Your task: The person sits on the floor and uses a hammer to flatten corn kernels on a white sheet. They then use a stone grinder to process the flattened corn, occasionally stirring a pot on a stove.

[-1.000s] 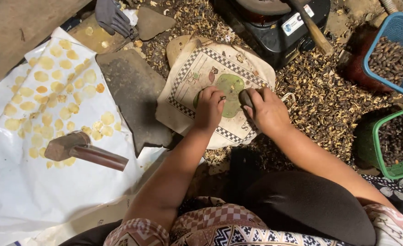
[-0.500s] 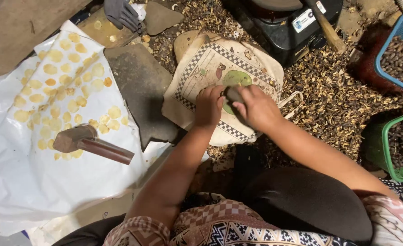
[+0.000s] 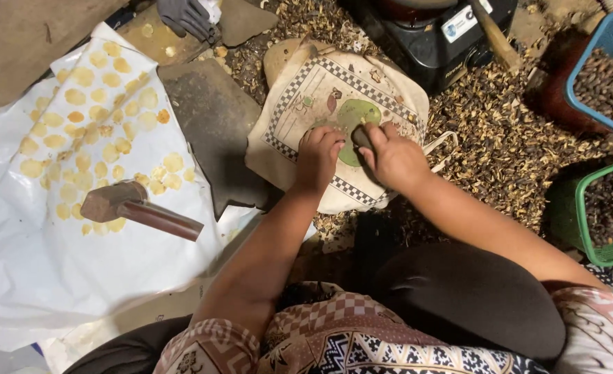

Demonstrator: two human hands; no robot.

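My right hand (image 3: 396, 158) is closed around a small dark stone (image 3: 360, 136), which pokes out between my thumb and forefinger and sits low over the green patch of the printed cloth bag (image 3: 306, 104). The stone looks dense and hard, heavy for its size and smooth enough to slip, so I judge a full wrap of the fingers near its upper end is the sound way to hold it. My left hand (image 3: 318, 158) rests on the bag just beside it, fingers curled together and pressing down; I cannot tell whether something small is pinched beneath them. The bag is soft and limp, laid flat over a harder slab that peeks out at its top edge, and it would crumple if lifted by a corner.

Counting what lies about: one hammer (image 3: 137, 208) with a rusty head and reddish handle lies on the white plastic sheet (image 3: 22, 270), among many pale yellow flattened discs (image 3: 85, 125), too many to count surely, thin and likely brittle. One flat grey stone slab (image 3: 213, 131) lies between sheet and bag. One dark glove (image 3: 185, 15) sits at the top. Two baskets hold dark seeds, a blue basket (image 3: 594, 38) and a green basket (image 3: 583, 221). One black appliance (image 3: 424, 34) stands beyond the bag, and husk litter (image 3: 500, 138) covers the ground.
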